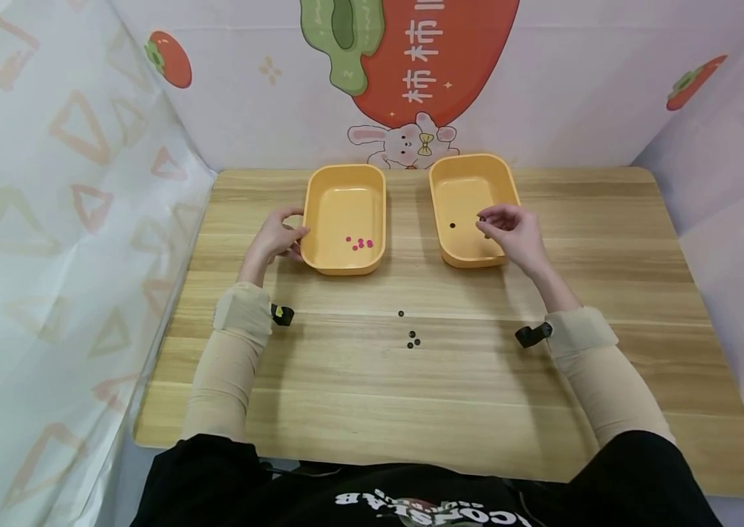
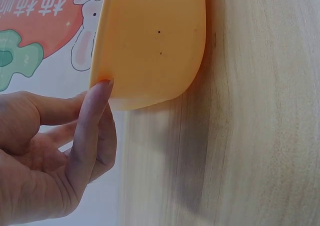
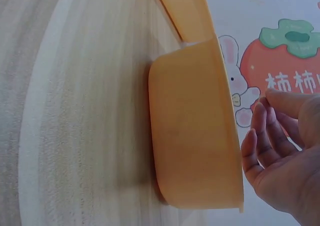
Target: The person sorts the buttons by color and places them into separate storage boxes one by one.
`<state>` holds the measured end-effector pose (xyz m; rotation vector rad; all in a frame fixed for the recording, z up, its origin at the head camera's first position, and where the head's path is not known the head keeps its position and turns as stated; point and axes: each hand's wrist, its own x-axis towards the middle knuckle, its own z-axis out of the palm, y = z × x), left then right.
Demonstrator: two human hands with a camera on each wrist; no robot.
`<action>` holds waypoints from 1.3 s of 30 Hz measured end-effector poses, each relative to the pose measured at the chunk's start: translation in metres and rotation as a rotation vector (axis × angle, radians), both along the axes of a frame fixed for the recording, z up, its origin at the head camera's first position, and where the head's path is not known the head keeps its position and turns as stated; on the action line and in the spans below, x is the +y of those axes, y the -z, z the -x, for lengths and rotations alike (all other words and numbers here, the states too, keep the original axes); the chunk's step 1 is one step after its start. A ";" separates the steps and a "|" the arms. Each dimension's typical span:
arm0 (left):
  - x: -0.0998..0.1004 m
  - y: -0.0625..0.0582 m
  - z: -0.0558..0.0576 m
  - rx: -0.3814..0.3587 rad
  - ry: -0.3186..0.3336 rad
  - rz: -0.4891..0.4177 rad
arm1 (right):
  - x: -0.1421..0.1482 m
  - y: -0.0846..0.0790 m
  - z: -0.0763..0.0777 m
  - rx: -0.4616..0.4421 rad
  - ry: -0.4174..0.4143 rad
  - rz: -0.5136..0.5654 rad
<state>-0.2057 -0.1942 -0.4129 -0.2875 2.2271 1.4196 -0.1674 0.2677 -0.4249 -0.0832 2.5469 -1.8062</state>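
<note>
My left hand (image 1: 279, 236) pinches the left rim of a yellow-orange plastic box (image 1: 348, 269), thumb and fingers at its edge. Several small pink discs (image 1: 361, 243) lie inside, near the front right corner. Over a second yellow-orange box (image 1: 444, 212), my right hand (image 1: 513, 230) has thumb and fingertips drawn together, with a small black disc (image 1: 482, 219) at their tips. Below them, another black disc (image 1: 453, 225) lies on that box's floor. The right wrist view shows the right hand (image 3: 280, 146) above the rim, the box floor hidden behind its wall.
Several loose black discs (image 1: 412, 334) lie on the wooden table (image 1: 345, 380) between the arms, in front of the boxes. Behind the table hangs a printed cloth (image 1: 556, 88), and another printed sheet (image 1: 69, 219) runs along the left side. Each wrist carries a black camera.
</note>
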 end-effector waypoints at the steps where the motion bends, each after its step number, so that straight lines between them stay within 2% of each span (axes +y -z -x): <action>1: 0.000 0.000 0.000 0.001 0.000 0.001 | 0.000 0.001 0.002 -0.005 0.010 0.000; 10: 0.000 0.001 -0.001 0.003 0.002 0.012 | -0.001 0.005 0.012 -0.026 0.043 -0.007; 23: -0.001 0.000 -0.001 0.004 0.010 0.004 | -0.001 0.004 0.008 -0.022 0.040 -0.031; 29: -0.001 0.001 -0.001 -0.006 0.017 0.002 | -0.001 0.003 -0.002 -0.008 0.032 -0.006; 39: -0.002 0.002 0.001 -0.005 0.012 0.024 | -0.021 -0.010 -0.026 0.018 -0.063 0.070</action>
